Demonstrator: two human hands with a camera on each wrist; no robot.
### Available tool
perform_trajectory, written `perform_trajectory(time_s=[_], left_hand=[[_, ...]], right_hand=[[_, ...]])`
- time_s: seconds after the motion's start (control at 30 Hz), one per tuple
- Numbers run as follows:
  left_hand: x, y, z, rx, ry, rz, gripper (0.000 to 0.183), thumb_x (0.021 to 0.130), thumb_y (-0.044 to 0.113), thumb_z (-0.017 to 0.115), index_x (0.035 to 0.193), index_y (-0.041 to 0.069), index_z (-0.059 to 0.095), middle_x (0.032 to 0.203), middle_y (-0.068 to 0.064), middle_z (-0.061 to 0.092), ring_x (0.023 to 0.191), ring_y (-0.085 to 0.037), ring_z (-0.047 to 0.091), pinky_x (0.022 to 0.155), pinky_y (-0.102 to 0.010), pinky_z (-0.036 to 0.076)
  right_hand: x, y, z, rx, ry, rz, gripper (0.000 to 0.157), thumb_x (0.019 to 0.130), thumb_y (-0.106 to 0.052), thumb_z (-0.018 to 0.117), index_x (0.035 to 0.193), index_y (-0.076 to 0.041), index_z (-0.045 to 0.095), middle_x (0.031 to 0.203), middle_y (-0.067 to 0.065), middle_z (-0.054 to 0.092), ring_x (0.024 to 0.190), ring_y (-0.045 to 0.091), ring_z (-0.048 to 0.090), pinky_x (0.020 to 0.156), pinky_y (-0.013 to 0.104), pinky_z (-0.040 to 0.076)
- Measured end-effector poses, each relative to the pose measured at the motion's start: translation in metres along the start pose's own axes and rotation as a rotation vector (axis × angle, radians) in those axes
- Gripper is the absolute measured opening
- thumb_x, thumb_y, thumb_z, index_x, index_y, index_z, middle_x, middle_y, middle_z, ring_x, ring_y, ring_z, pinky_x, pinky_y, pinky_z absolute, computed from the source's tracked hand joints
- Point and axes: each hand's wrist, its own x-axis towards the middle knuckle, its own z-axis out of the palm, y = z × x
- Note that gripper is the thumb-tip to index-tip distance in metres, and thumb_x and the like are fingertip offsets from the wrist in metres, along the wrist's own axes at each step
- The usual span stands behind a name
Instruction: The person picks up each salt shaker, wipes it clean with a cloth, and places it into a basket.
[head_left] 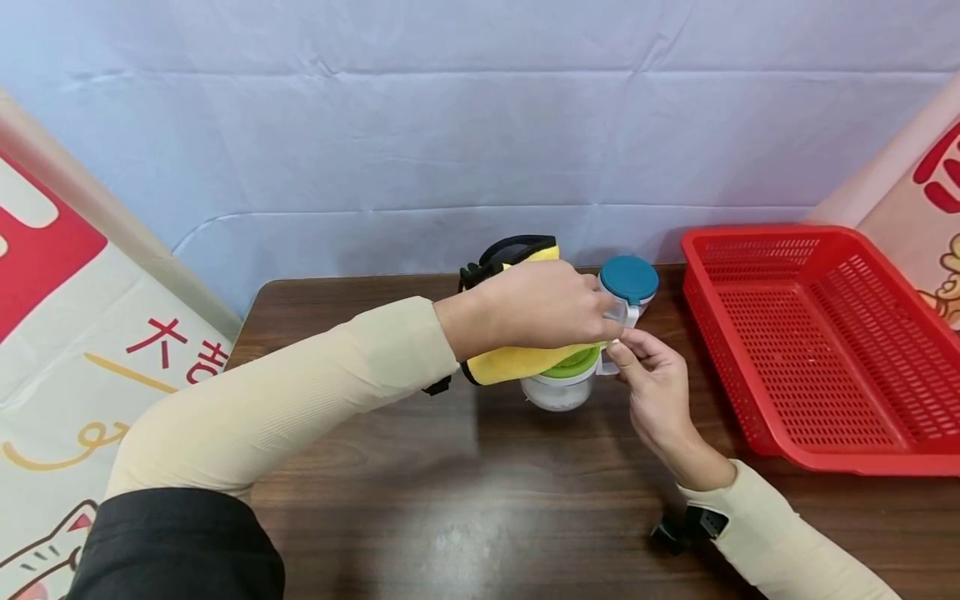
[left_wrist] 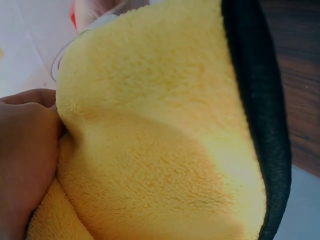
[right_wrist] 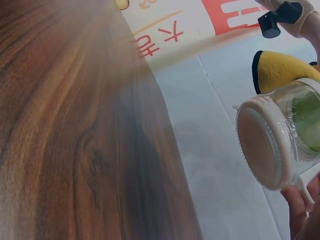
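Note:
My left hand (head_left: 528,307) grips a fluffy yellow cloth (head_left: 506,364) with black edging, which drapes over part of a clear jar (head_left: 558,395) with a green lid (head_left: 573,364). In the left wrist view the cloth (left_wrist: 150,100) fills most of the picture and covers the jar. With thumb and fingers, my right hand (head_left: 660,387) pinches the pale handle at the jar's right side. The right wrist view shows the jar (right_wrist: 265,145) tilted, its round base facing the camera; it looks raised off the table. A second jar with a blue lid (head_left: 628,279) stands just behind.
A red plastic basket (head_left: 765,433) with perforated walls sits at the right of the brown wooden table (head_left: 420,500). Pale sheeting (head_left: 480,125) hangs behind the table's back edge. Printed panels (head_left: 150,400) flank both sides.

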Motion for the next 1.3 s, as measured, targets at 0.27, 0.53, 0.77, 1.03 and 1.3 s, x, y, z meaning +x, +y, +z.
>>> perform_trajectory(time_s=[0.27,0.53,0.77,1.03,1.3], left_hand=[[0.001,-0.007,0.004,0.030,-0.006,0.020,0.028,0.107,0.013,0.051,0.129,0.019,0.067,0.115,-0.004,0.069,0.100,-0.021,0.066,0.076,-0.031,0.056],[0.001,-0.016,0.012,0.083,0.019,0.019,0.027,0.107,0.010,0.048,0.126,0.015,0.066,0.112,-0.006,0.070,0.097,-0.022,0.066,0.076,-0.031,0.056],[0.000,-0.025,0.019,0.094,0.008,0.006,0.025,0.109,0.012,0.048,0.124,0.013,0.067,0.111,-0.006,0.070,0.097,-0.022,0.066,0.074,-0.032,0.056],[0.001,-0.035,0.023,0.064,-0.018,-0.032,0.027,0.107,0.006,0.047,0.124,0.012,0.067,0.112,-0.008,0.068,0.098,-0.023,0.065,0.075,-0.033,0.056],[-0.003,-0.048,0.031,0.040,-0.083,-0.091,0.030,0.107,0.005,0.048,0.132,0.011,0.064,0.119,-0.010,0.067,0.104,-0.026,0.065,0.080,-0.036,0.056]], right_hand=[[0.000,-0.001,0.000,0.009,-0.002,0.002,0.027,0.095,0.007,0.065,0.095,-0.017,0.077,0.084,-0.005,0.075,0.075,0.004,0.068,0.060,0.017,0.049],[-0.001,0.000,0.000,0.038,-0.026,-0.013,0.024,0.094,0.005,0.066,0.098,-0.016,0.078,0.087,-0.004,0.076,0.076,0.005,0.069,0.061,0.017,0.050],[-0.001,0.001,0.001,0.060,-0.041,-0.023,0.023,0.094,0.004,0.067,0.098,-0.016,0.077,0.087,-0.004,0.075,0.076,0.005,0.069,0.060,0.016,0.049],[-0.002,0.000,0.001,0.066,-0.043,-0.033,0.023,0.093,0.005,0.067,0.099,-0.015,0.078,0.088,-0.003,0.076,0.076,0.005,0.068,0.061,0.016,0.048],[-0.001,-0.002,0.002,0.063,-0.048,-0.039,0.025,0.095,0.008,0.065,0.099,-0.014,0.078,0.087,-0.003,0.076,0.076,0.005,0.069,0.063,0.016,0.051]])
